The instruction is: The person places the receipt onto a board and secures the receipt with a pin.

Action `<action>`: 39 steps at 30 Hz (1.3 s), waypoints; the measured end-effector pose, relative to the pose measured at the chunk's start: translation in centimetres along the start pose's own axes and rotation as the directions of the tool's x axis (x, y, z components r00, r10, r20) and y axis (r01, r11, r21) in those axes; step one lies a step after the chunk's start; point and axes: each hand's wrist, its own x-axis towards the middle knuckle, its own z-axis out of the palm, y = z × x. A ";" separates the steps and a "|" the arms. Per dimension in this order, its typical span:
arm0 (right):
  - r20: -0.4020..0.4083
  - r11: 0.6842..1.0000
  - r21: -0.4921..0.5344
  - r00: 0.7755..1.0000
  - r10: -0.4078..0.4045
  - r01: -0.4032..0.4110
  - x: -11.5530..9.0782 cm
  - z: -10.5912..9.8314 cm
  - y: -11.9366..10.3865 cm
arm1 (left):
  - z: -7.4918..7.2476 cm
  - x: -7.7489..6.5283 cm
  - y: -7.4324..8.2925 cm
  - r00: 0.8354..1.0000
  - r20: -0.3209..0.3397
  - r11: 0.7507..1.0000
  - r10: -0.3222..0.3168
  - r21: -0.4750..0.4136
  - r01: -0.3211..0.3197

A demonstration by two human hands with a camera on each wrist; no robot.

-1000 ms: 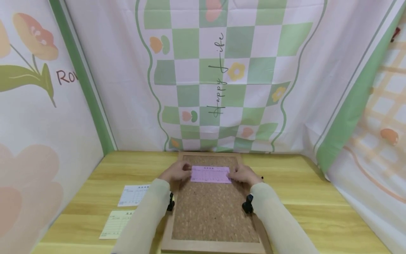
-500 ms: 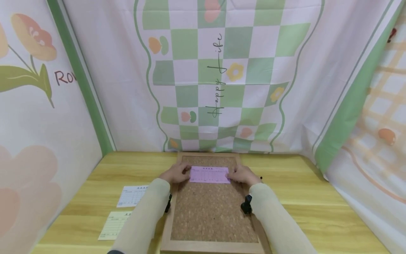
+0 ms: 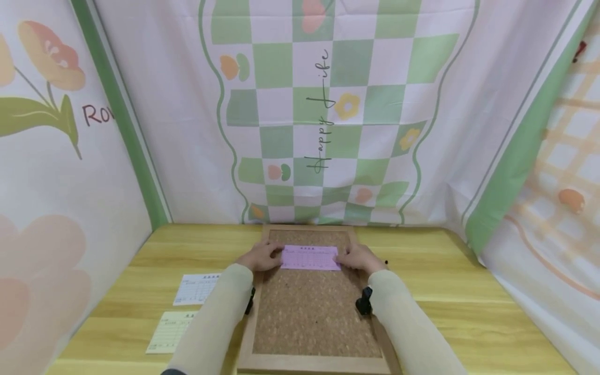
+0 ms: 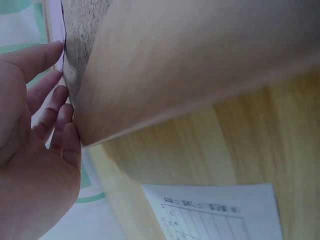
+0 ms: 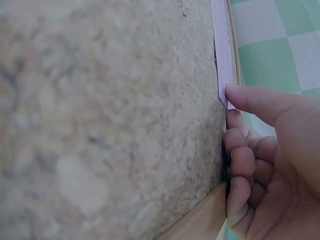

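A pink printed slip of paper [image 3: 310, 258] lies crosswise over the upper part of a wood-framed cork board [image 3: 319, 317]. At its left end, my left hand [image 3: 263, 257] holds the edge between thumb and index finger. In the left wrist view the thumb [image 4: 52, 51] touches the slip's edge, with the other fingers curved beside the board's frame. My right hand [image 3: 360, 258] pinches the opposite end. The right wrist view shows that thumb [image 5: 245, 97] on the slip's corner and the remaining fingers curled at the cork.
Left of the board, a white printed slip [image 3: 193, 289] and a yellow one [image 3: 167, 333] lie on the wooden table [image 3: 469, 297], partly covered by the left sleeve. A patterned curtain [image 3: 276, 109] hangs behind the table's far edge. A small black object [image 3: 386, 262] shows beyond the right wrist.
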 end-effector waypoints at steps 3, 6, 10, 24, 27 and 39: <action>0.002 1.000 -0.019 1.000 -0.002 0.002 0.1 0.1 0.0 | 0.2 0.0 -0.1 1.000 -0.008 1.000 0.005 0.015 -0.005; 0.003 0.999 -0.032 1.000 0.005 -0.005 0.1 0.1 0.0 | 0.2 -0.1 -0.1 1.000 -0.009 0.999 0.004 0.032 -0.004; 0.005 1.000 0.026 1.000 0.014 -0.014 -0.2 0.0 -0.1 | 0.1 -0.2 0.3 1.000 -0.007 0.999 -0.004 0.033 0.005; 0.042 1.000 0.001 0.999 -0.031 0.031 -0.1 -1.3 0.3 | -0.1 -0.3 0.5 1.000 -0.009 0.999 -0.030 0.022 0.030; 0.060 0.998 0.037 0.997 -0.045 0.043 -0.3 -1.8 0.2 | -0.3 -0.3 0.5 1.000 -0.014 0.999 -0.022 0.028 0.022; 0.036 0.994 0.062 0.995 -0.089 0.086 -0.6 -3.3 0.8 | -0.3 -0.3 0.7 1.000 -0.017 0.999 -0.023 0.037 0.024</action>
